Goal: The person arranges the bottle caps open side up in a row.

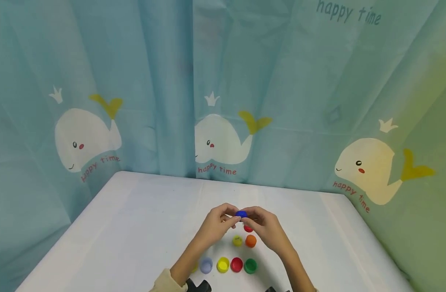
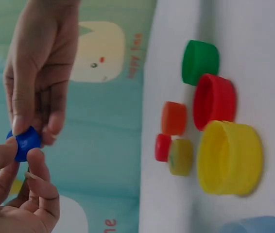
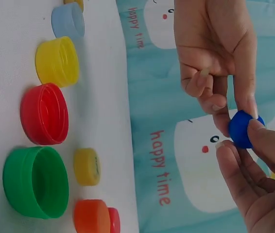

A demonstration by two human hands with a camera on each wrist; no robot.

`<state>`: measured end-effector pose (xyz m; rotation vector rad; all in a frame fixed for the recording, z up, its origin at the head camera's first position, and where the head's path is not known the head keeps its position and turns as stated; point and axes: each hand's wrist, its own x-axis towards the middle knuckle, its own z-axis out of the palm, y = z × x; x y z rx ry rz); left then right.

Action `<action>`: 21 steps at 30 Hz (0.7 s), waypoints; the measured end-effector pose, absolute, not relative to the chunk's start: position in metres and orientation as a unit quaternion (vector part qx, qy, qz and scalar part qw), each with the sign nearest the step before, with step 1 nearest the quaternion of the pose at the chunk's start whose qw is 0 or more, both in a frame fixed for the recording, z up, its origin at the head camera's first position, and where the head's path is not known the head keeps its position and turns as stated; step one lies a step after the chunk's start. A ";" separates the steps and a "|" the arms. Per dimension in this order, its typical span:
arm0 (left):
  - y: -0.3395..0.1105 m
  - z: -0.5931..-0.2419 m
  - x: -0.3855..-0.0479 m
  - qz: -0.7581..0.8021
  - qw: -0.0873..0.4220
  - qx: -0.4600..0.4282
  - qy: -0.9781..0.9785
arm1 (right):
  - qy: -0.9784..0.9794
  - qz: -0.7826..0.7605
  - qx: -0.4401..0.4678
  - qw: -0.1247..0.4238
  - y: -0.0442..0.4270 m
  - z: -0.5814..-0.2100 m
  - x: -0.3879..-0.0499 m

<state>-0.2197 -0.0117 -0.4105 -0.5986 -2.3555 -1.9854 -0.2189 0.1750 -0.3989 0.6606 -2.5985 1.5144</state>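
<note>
A small blue cap [image 1: 241, 214] is held above the white table between both hands. My left hand [image 1: 215, 224] pinches it from the left with thumb and fingers. From the opposite side, the thumb and fingers of my right hand [image 1: 266, 228] also grip it. The left wrist view shows the blue cap [image 2: 26, 143] with fingertips of both hands on it. In the right wrist view the blue cap [image 3: 242, 129] is partly covered by the right thumb. Below the hands sit a small red cap [image 1: 248, 228], an orange cap [image 1: 250, 241] and a small yellow cap [image 1: 237, 241].
Nearer the body, a row of larger caps lies on the table [image 1: 135, 227]: pale blue [image 1: 206, 265], yellow [image 1: 223, 265], red [image 1: 236, 265] and green [image 1: 250, 266]. Another yellow piece is mostly hidden by the left forearm. A whale-print curtain [image 1: 164, 101] hangs behind the table.
</note>
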 end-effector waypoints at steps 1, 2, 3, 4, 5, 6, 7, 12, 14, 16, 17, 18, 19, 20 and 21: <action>-0.012 -0.410 -0.219 -0.631 0.001 -0.189 -0.752 | -0.847 0.488 0.211 0.028 0.175 -0.398 -0.218; -0.011 -0.410 -0.218 -0.627 0.001 -0.190 -0.755 | -0.852 0.481 0.206 0.027 0.176 -0.398 -0.218; -0.011 -0.409 -0.217 -0.622 0.000 -0.191 -0.760 | -0.856 0.475 0.201 0.026 0.177 -0.398 -0.217; -0.010 -0.408 -0.216 -0.614 0.000 -0.192 -0.765 | -0.860 0.471 0.195 0.025 0.179 -0.397 -0.216; -0.009 -0.407 -0.215 -0.607 0.000 -0.193 -0.771 | -0.863 0.467 0.190 0.024 0.180 -0.397 -0.215; -0.008 -0.406 -0.213 -0.601 -0.001 -0.194 -0.775 | -0.865 0.465 0.187 0.023 0.181 -0.397 -0.214; -0.007 -0.405 -0.212 -0.595 -0.001 -0.195 -0.780 | -0.866 0.463 0.186 0.022 0.183 -0.396 -0.213; -0.009 -0.400 -0.209 -0.592 -0.017 -0.188 -0.784 | -0.847 0.488 0.208 0.009 0.182 -0.395 -0.212; -0.011 -0.400 -0.209 -0.596 -0.022 -0.184 -0.781 | -0.844 0.492 0.215 0.006 0.179 -0.394 -0.212; -0.013 -0.400 -0.209 -0.597 -0.023 -0.183 -0.780 | -0.847 0.486 0.218 0.006 0.176 -0.392 -0.210; -0.015 -0.400 -0.210 -0.597 -0.019 -0.186 -0.781 | -0.848 0.484 0.216 0.005 0.175 -0.390 -0.209; -0.016 -0.400 -0.210 -0.595 -0.014 -0.190 -0.781 | -0.848 0.484 0.215 0.004 0.173 -0.387 -0.207; -0.017 -0.400 -0.210 -0.593 -0.009 -0.195 -0.781 | -0.849 0.483 0.215 0.003 0.171 -0.383 -0.204; -0.018 -0.399 -0.211 -0.592 -0.003 -0.201 -0.781 | -0.848 0.484 0.215 0.002 0.170 -0.378 -0.202; -0.019 -0.399 -0.211 -0.588 0.004 -0.205 -0.782 | -0.848 0.485 0.215 0.001 0.168 -0.374 -0.199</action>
